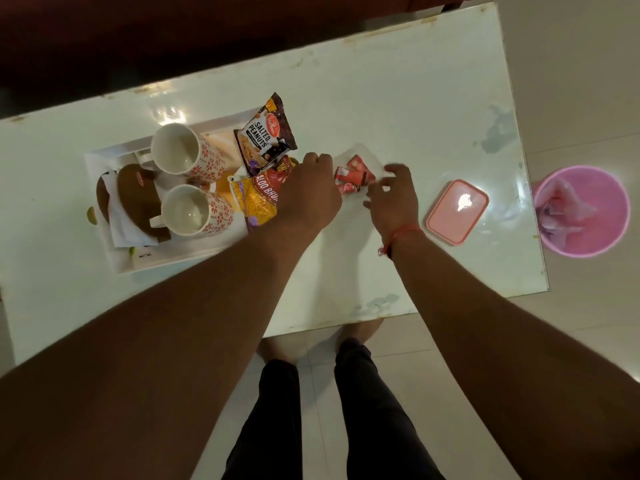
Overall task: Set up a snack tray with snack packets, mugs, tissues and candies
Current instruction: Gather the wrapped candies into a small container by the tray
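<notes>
Both hands, left hand point(313, 188) curled and right hand point(393, 199) pinching, gather red candies point(353, 174) lying between them, apparently for the tray point(104, 157).

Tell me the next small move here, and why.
Probably close the right hand on the red candies and carry them to the tray: mugs, packets and tissues are already there, while the candies lie on the table.

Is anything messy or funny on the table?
A little. The salted peanuts packet hangs over the white tray's edge instead of lying inside it. The candies sit in a loose heap on the table, not on the tray. The tabletop also has worn, peeling patches near its right edge.
</notes>
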### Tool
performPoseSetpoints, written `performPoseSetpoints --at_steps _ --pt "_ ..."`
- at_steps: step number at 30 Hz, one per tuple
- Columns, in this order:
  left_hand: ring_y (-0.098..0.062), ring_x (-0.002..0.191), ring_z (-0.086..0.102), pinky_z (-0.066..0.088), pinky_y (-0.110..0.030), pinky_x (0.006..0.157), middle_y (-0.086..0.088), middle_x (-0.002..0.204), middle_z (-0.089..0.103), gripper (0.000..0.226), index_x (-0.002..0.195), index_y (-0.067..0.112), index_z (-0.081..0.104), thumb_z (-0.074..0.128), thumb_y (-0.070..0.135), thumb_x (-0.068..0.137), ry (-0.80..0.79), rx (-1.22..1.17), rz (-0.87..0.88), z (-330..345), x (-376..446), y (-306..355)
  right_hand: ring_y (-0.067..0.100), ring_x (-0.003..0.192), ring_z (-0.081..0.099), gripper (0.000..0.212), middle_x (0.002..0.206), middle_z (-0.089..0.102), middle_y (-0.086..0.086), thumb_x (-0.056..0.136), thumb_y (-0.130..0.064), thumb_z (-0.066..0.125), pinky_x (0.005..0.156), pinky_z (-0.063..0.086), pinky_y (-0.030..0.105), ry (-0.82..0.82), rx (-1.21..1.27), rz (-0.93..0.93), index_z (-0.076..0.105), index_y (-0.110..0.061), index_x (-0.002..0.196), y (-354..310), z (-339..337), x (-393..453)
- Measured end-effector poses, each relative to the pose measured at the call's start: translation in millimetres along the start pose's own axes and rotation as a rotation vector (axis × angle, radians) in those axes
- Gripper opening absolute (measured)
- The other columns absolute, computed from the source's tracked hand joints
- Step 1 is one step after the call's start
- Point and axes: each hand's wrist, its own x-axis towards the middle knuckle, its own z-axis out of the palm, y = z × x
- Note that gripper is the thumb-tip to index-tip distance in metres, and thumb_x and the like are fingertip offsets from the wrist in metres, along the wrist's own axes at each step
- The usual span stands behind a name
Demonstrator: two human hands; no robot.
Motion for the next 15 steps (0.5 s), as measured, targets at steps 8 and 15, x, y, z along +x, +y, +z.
performPoseSetpoints --at_steps 8,15 --pt "-0.034 0.11 0.057 0.038 -0.031 0.076 -0.02 0.117 0.059 0.023 0.113 0.0 0.053 0.055 0.007 0.092 -0.021 -0.244 -0.245 3 2 5 0.011 0.109 0.058 0.043 0.123 0.065 0.0 0.092 -0.004 0.049 0.09 0.041 0.015 -0.069 -0.275 -0.157 0.058 -0.02 0.131 -47 5 38" --pt "-0.031 0.105 0.065 0.045 -0.029 0.07 -0.016 0.111 0.068 0.025 0.11 0.0 0.06 0.063 0.012 0.088 -0.087 -0.377 -0.387 11 8 0 0.016 0.114 0.059 0.043 0.125 0.064 0.002 0.093 -0.019 0.056 0.1 0.043 0.022 -0.121 -0.395 -0.27 0.053 -0.02 0.136 -44 -10 44"
